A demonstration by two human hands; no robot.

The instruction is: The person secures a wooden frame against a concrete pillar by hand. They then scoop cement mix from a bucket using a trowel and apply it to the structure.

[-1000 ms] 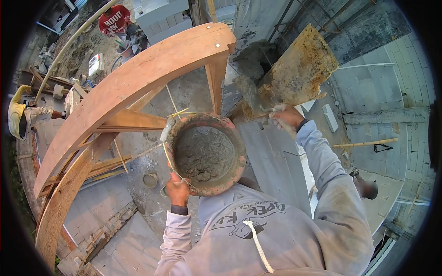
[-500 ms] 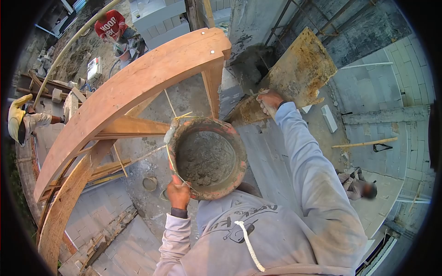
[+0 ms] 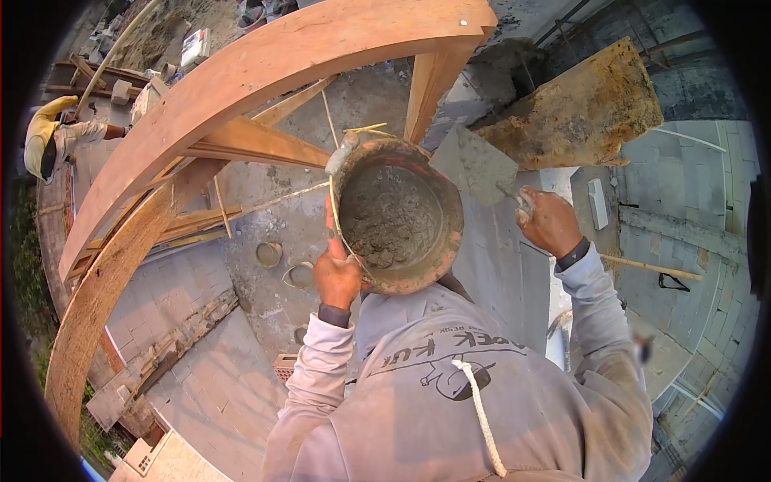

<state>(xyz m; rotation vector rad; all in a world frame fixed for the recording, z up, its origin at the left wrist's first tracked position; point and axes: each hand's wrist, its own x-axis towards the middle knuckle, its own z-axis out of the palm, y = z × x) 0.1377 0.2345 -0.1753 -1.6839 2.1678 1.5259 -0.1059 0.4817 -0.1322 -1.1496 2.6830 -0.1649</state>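
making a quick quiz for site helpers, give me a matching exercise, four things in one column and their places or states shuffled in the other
Things
1. Round bucket with a grey-smeared, reddish rim
2. Flat-bladed grey trowel
3. Curved orange-brown wooden frame
4. White braided cord

Places and states
A. Held in the right hand
B. Down the front of the grey hoodie
C. Gripped by the left hand
D. Arching across the upper left

Right pairs: 1-C; 2-A; 3-D; 4-B

- Bucket (image 3: 453, 241): grey-brown, blotched orange-red
- Mortar (image 3: 393, 221): dull grey
- Trowel (image 3: 478, 167): grey
- Arched frame (image 3: 281, 66): orange-brown
- Sweatshirt (image 3: 418, 418): greyish mauve, black lettering (drawstring (image 3: 479, 410) creamy white)
- Slanting board (image 3: 590, 104): mottled ochre and rusty brown
- Distant person's top (image 3: 40, 138): yellow
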